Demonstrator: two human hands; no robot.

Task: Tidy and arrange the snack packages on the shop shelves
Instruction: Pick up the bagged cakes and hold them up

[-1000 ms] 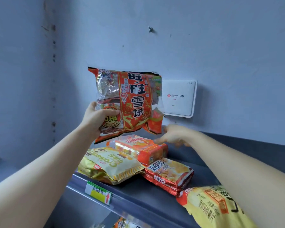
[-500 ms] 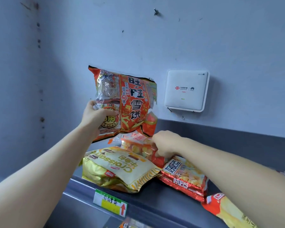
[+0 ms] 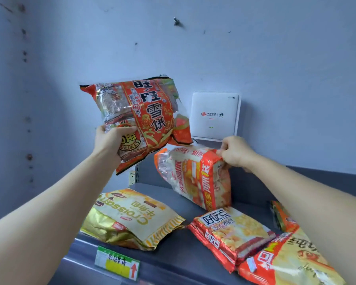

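Observation:
My left hand (image 3: 109, 140) grips the lower edge of a large red rice-cracker bag (image 3: 138, 118) and holds it up in the air above the grey shelf (image 3: 173, 262). My right hand (image 3: 234, 153) pinches the top edge of an orange-and-clear snack pack (image 3: 193, 177), which stands tilted with its lower end near the shelf. Below, a gold croissant bag (image 3: 130, 219) lies flat at the left. A red corn-snack pack (image 3: 230, 231) lies to its right, partly under a yellow-and-red bag (image 3: 286, 262).
A white router box (image 3: 214, 116) hangs on the blue wall just behind the held bags. A green-and-yellow price tag (image 3: 117, 264) is fixed to the shelf's front edge. Another orange pack (image 3: 280, 217) shows at the right, behind my right forearm.
My right hand took hold of the orange-and-clear pack and lifted it up on end from where it lay. The red bag in my left hand tilted slightly. The camera moved closer.

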